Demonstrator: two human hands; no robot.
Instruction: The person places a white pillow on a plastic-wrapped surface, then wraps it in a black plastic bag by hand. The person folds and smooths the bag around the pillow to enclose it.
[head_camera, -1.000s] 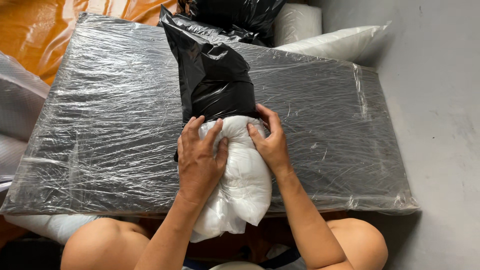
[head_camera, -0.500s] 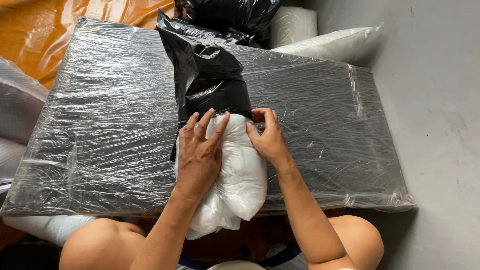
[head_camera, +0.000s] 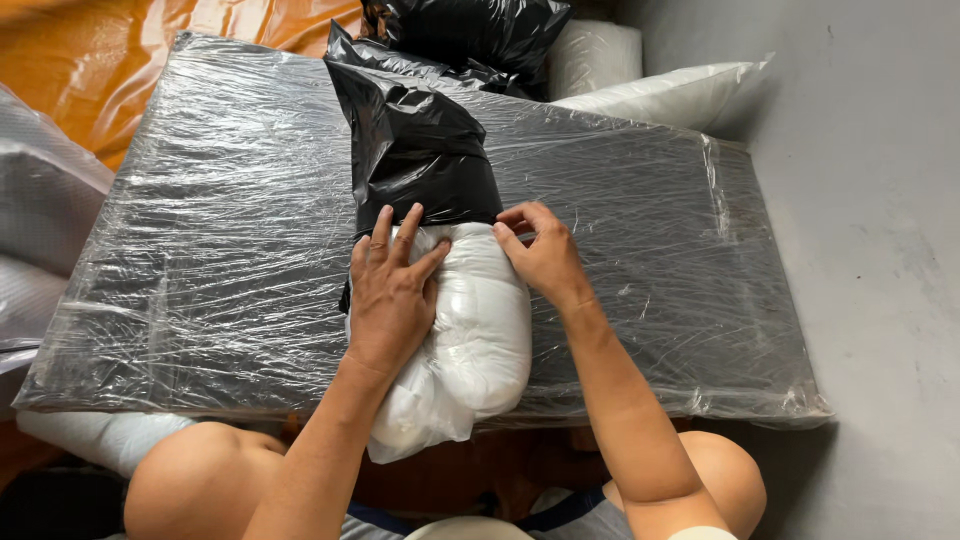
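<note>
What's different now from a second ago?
The black bag has slid further down over the white pillow, so less white shows. The left hand has flattened on the pillow; the right hand pinches the bag's edge. The wrapped board hasn't moved.

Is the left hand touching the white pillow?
Touching. The head view shows the left hand pressed flat on the white pillow, no gap visible.

White pillow (head_camera: 480, 330): upper end hidden inside black bag (head_camera: 420, 150); orange sheet (head_camera: 80, 70) cut off, upper left.
</note>
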